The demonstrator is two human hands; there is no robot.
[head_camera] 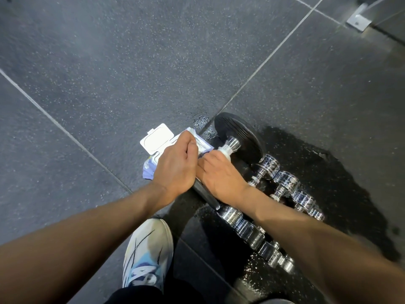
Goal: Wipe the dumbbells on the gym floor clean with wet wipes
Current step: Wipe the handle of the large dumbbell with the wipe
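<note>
Left hand (175, 163) curls its fingers onto one purple-and-white wet-wipe pack (150, 171), whose white flip lid (156, 139) is open. Right hand (221, 175) grips one white wet wipe (225, 152) against the handle of one large black-plated dumbbell (238, 137) on the speckled grey rubber floor (131, 73). Small chrome dumbbells (287, 181) lie beside it in two rows, too crowded to count.

Dark grey floor (109, 62), white-speckled, with pale seam lines. White-lidded, lilac-wrapped wet-wipe pack (156, 140) at 12 o'clock of shoe (146, 255); shoe white, blue patches, black streaks. White wipe (225, 151). Black ribbed plates and chrome cross-hatched handle on big dumbbell (238, 134). Mirror-chrome small dumbbells (285, 181) at 4 o'clock of it.
</note>
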